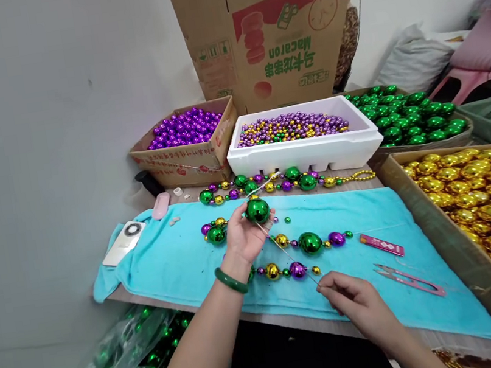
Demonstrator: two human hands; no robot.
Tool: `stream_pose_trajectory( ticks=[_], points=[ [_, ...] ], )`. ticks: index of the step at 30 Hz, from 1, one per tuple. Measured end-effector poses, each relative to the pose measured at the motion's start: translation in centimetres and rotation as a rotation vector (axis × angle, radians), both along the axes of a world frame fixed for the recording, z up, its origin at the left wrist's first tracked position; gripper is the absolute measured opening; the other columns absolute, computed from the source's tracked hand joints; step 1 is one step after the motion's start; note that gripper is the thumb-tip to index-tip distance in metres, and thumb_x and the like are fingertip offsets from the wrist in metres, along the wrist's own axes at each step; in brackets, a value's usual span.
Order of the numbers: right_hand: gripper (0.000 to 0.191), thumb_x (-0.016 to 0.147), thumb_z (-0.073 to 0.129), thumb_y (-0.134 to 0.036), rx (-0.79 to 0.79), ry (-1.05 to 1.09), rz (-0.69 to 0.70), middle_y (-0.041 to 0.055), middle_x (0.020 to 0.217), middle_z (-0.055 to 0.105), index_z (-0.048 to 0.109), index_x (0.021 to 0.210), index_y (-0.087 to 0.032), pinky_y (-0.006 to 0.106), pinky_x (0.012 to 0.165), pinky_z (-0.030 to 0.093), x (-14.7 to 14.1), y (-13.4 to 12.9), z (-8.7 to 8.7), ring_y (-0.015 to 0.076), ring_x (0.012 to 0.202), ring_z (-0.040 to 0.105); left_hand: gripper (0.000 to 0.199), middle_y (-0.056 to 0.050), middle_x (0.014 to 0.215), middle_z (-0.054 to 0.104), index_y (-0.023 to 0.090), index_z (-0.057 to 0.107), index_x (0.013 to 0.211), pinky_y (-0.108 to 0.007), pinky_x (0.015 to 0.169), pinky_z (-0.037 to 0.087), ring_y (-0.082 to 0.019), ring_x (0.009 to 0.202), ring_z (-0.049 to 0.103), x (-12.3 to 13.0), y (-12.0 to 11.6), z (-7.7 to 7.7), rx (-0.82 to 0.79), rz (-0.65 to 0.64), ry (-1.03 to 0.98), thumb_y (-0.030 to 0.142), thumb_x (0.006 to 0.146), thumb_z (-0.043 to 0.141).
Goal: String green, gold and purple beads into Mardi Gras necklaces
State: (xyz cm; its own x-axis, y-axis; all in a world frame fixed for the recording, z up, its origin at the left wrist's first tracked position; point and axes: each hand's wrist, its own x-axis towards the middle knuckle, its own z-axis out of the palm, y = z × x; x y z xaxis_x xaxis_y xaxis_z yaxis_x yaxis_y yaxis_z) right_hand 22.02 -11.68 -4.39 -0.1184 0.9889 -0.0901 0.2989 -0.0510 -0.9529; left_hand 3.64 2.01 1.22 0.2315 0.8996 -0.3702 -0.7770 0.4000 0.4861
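Note:
My left hand, palm up, has its fingers closed around a large shiny green bead. A thin pale thread runs from this bead down to my right hand, which pinches its lower end between thumb and fingertips. Under and beside my hands, a string of green, gold and purple beads lies curved on a turquoise towel, partly hidden by my left hand. A finished-looking bead necklace lies behind it. Pink thread snips rest right of my right hand.
At the back stand a cardboard box of purple beads and a white foam box of small mixed beads. Green beads and a box of gold beads are on the right. A phone-like white device and a small pink packet lie on the towel.

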Motion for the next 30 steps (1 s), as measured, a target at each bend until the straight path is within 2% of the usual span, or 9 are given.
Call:
stream_pose_trajectory(
  ticks=[3, 13, 17, 19, 22, 26, 30],
  points=[
    [0.027, 0.080, 0.051, -0.039, -0.007, -0.021, 0.001, -0.0014, 0.058, 0.046, 0.058, 0.066, -0.017, 0.023, 0.051, 0.034, -0.1, -0.3, -0.2, 0.0112, 0.055, 0.040, 0.020, -0.010, 0.083, 0.066, 0.012, 0.057, 0.087, -0.032, 0.076, 0.056, -0.023, 0.092, 0.064, 0.1, -0.5, 0.2, -0.015, 0.054, -0.009, 0.030, 0.080, 0.053],
    [0.025, 0.078, 0.053, -0.039, -0.053, 0.034, -0.061, -0.0030, 0.053, 0.043, 0.058, 0.067, -0.017, 0.023, 0.049, 0.032, 0.2, -0.5, -0.6, 0.0109, 0.051, 0.039, 0.021, -0.011, 0.090, 0.066, 0.013, 0.058, 0.089, -0.033, 0.078, 0.055, -0.022, 0.095, 0.062, 0.1, -1.6, 0.6, 0.007, 0.055, 0.020, 0.032, 0.081, 0.052],
    [0.026, 0.077, 0.055, -0.041, -0.087, 0.094, -0.092, -0.0038, 0.050, 0.043, 0.057, 0.066, -0.017, 0.023, 0.048, 0.031, 0.0, -0.6, -0.6, 0.0099, 0.048, 0.038, 0.015, -0.006, 0.090, 0.065, 0.015, 0.057, 0.090, -0.031, 0.081, 0.051, -0.018, 0.091, 0.062, 0.9, -2.3, 0.2, 0.117, 0.135, 0.080, 0.022, 0.077, 0.057],
    [0.028, 0.076, 0.056, -0.043, -0.113, 0.140, -0.120, -0.0040, 0.050, 0.043, 0.057, 0.067, -0.017, 0.023, 0.047, 0.032, -0.2, -0.7, -0.6, 0.0098, 0.047, 0.040, 0.022, -0.002, 0.089, 0.063, 0.018, 0.055, 0.093, -0.029, 0.081, 0.049, -0.014, 0.085, 0.061, 1.6, -2.9, -0.2, 0.199, 0.154, 0.131, 0.015, 0.072, 0.062],
    [0.031, 0.073, 0.059, -0.047, -0.127, 0.215, -0.173, -0.0033, 0.051, 0.046, 0.057, 0.068, -0.017, 0.023, 0.047, 0.035, -0.6, -0.6, -0.6, 0.0101, 0.046, 0.043, 0.038, 0.001, 0.093, 0.059, 0.022, 0.053, 0.100, -0.025, 0.080, 0.045, -0.010, 0.083, 0.058, 2.6, -4.0, -0.7, 0.314, 0.104, 0.193, 0.011, 0.066, 0.066],
    [0.036, 0.069, 0.064, -0.051, -0.116, 0.312, -0.259, -0.0024, 0.050, 0.049, 0.057, 0.068, -0.016, 0.022, 0.043, 0.035, -1.0, -0.2, -0.4, 0.0097, 0.044, 0.044, 0.046, 0.001, 0.102, 0.054, 0.025, 0.053, 0.106, -0.023, 0.081, 0.043, -0.010, 0.086, 0.055, 3.8, -5.6, -1.2, 0.399, 0.028, 0.289, 0.013, 0.065, 0.070],
    [0.037, 0.066, 0.066, -0.052, -0.119, 0.406, -0.325, -0.0020, 0.051, 0.052, 0.056, 0.071, -0.017, 0.020, 0.039, 0.032, -0.9, 0.3, -0.1, 0.0092, 0.042, 0.045, 0.057, -0.001, 0.109, 0.051, 0.027, 0.051, 0.111, -0.022, 0.080, 0.043, -0.011, 0.090, 0.055, 5.0, -7.3, -1.9, 0.422, -0.136, 0.389, 0.011, 0.061, 0.074]
  ],
)
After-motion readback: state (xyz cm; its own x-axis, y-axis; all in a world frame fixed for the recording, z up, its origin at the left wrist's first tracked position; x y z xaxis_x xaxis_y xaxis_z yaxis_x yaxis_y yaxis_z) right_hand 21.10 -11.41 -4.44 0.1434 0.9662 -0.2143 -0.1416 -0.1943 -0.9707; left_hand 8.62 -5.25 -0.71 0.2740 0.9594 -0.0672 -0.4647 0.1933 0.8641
